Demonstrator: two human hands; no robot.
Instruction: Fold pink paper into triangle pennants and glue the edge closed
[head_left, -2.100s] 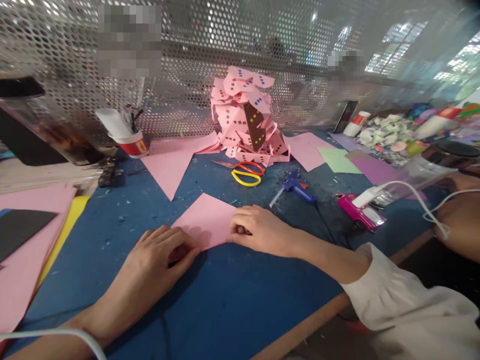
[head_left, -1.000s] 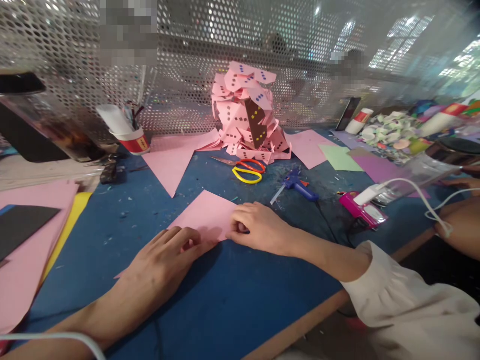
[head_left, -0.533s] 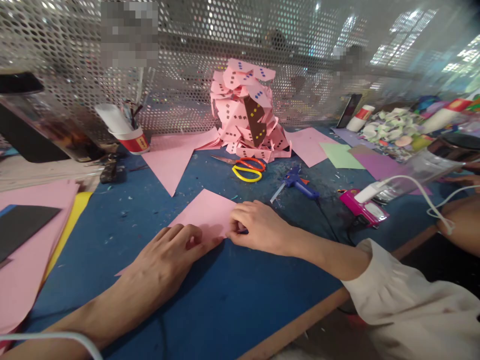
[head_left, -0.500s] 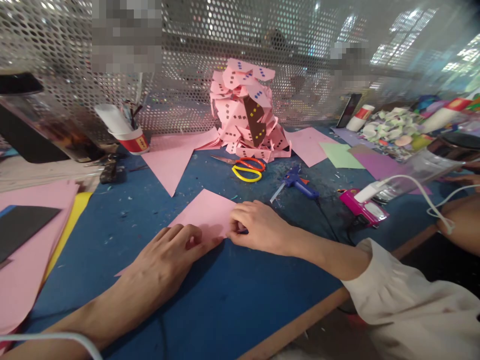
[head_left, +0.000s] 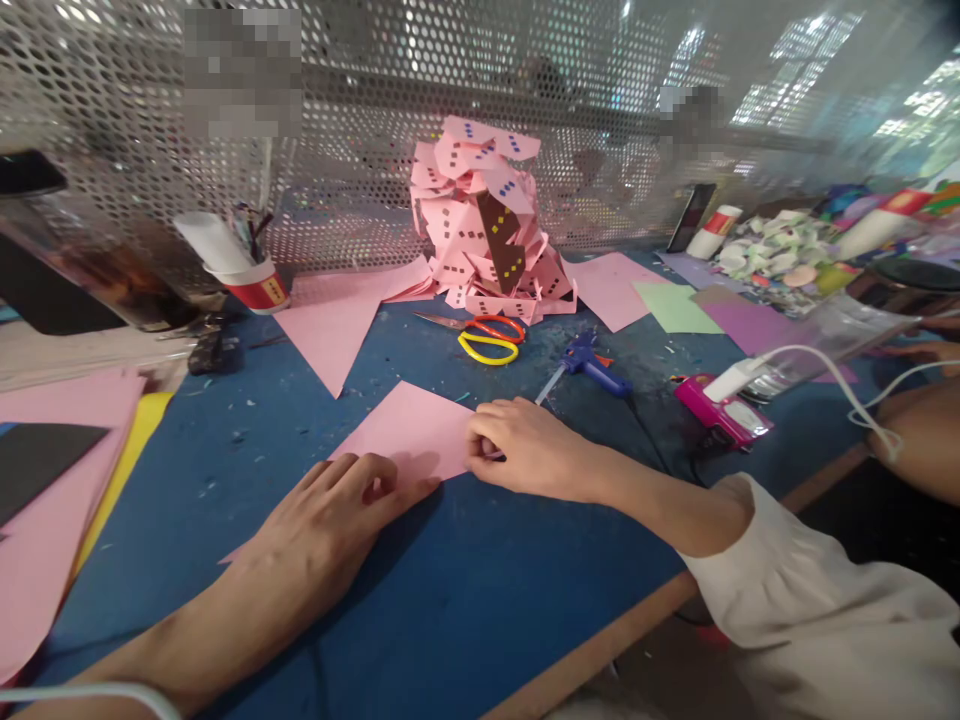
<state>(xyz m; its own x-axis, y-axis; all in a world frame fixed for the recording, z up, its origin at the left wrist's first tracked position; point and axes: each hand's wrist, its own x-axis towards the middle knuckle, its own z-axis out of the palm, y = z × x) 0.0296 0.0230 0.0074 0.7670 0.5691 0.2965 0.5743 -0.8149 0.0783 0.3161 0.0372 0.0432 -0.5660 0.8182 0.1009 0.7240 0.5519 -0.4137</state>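
Observation:
A pink paper sheet (head_left: pixel 409 425) lies on the blue table, one corner pointing away from me. My left hand (head_left: pixel 337 510) rests on its near left part, with the thumb stretched along the near edge and the other fingers curled on the paper. At the sheet's right corner my right hand (head_left: pixel 517 450) is closed, thumb and fingers pinching the paper edge. Beyond the sheet lie scissors (head_left: pixel 489 338) with red and yellow handles. A blue glue gun (head_left: pixel 596 365) is just beyond my right hand.
A pink folded-paper structure (head_left: pixel 480 230) stands by the perforated metal screen. Left are a pen cup (head_left: pixel 255 285) and stacked pink sheets (head_left: pixel 45 570). Right are a magenta power adapter (head_left: pixel 724 412), a clear container (head_left: pixel 817 335) and another person's arm (head_left: pixel 919 430).
My right hand has slid slightly right along the near edge to the sheet's corner, away from my left thumb. The left hand keeps its place on the paper. The view has shifted slightly.

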